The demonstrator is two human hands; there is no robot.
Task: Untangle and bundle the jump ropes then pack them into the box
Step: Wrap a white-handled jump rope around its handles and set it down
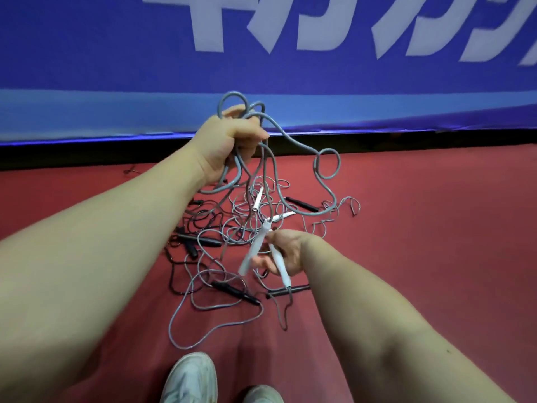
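Observation:
My left hand is raised and closed around several loops of thick grey jump rope, which hang down toward the floor. Lower and to the right, my right hand grips two white handles that cross each other. Below both hands lies a tangled pile of thin grey and black ropes on the red floor. Black handles and more white handles lie mixed into it. No box is in view.
A blue banner with white lettering stands along the far side, with a dark gap beneath it. The red floor stretches right. My white shoes show at the bottom edge.

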